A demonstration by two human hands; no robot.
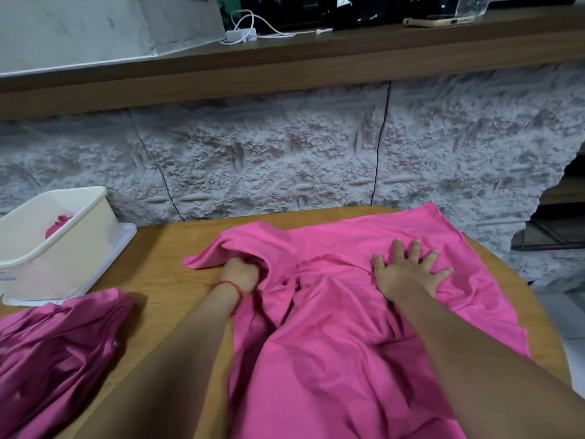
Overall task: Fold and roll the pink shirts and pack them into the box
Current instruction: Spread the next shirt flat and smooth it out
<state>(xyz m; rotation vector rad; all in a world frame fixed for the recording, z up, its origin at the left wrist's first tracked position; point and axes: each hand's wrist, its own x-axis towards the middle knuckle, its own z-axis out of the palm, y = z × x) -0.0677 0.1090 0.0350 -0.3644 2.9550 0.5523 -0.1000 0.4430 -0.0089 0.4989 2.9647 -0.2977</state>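
A bright pink shirt [342, 318] lies spread and wrinkled across the wooden table [167, 248]. My left hand [239, 274] grips a bunched fold of it at its left side, with a flap draped over my fingers. My right hand [408, 270] presses flat on the shirt with fingers spread. A cream plastic box [72, 242] stands at the far left on its lid, and a rolled pink shirt [58, 224] shows inside it. A darker pink shirt [53, 350] lies crumpled at the near left.
A textured grey wall rises right behind the table. Above it runs a wooden shelf [285, 61] with a white charger and cable [243, 31] and a phone [440, 22]. The table's right edge curves away near the shirt's hem.
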